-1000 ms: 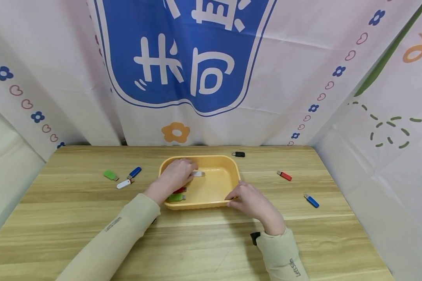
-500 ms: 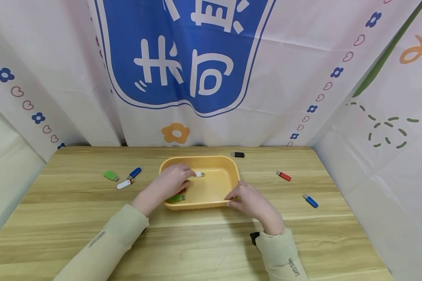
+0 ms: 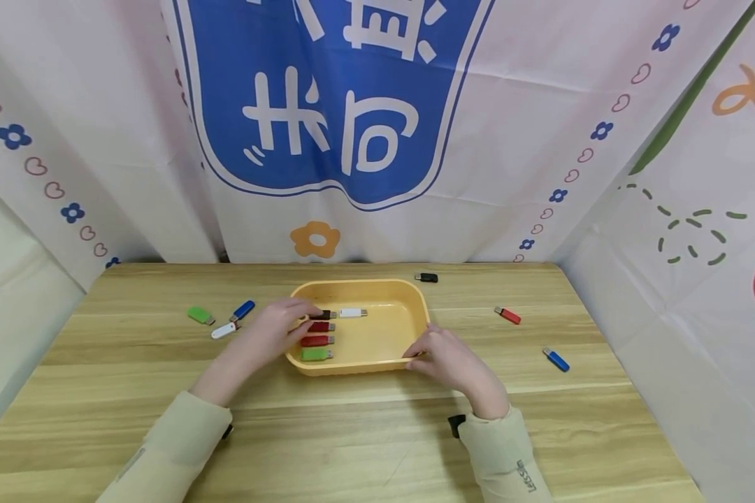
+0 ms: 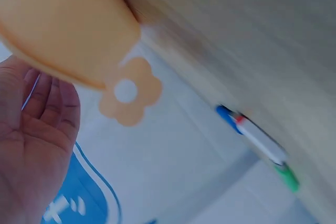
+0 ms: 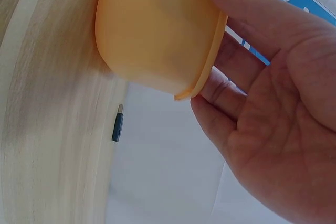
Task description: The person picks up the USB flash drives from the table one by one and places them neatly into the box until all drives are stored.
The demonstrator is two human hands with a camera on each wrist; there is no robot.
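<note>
A shallow yellow plastic box [image 3: 380,339] stands on the wooden table. Inside lie USB sticks: a white one [image 3: 352,313], a black one [image 3: 327,315], a dark red one [image 3: 323,327], a red one [image 3: 317,341] and a green one [image 3: 317,355]. My left hand [image 3: 273,328] reaches over the box's left rim, fingertips by the black and dark red sticks. Its fingers look loosely bent, holding nothing, though the box wall hides their tips in the left wrist view. With thumb and fingers on either side of the rim, my right hand [image 5: 278,87] grips the box's near right corner.
Left of the box lie a green USB stick [image 3: 200,316], a blue one [image 3: 243,310] and a white one [image 3: 224,330]. To the right are a black one [image 3: 428,278], a red one [image 3: 508,316] and a blue one [image 3: 556,360]. A printed curtain [image 3: 509,126] hangs behind the table.
My left hand has drawn back leftward from the white USB stick toward the box's left rim, uncovering the black and red sticks. The right hand keeps its grip at the corner.
</note>
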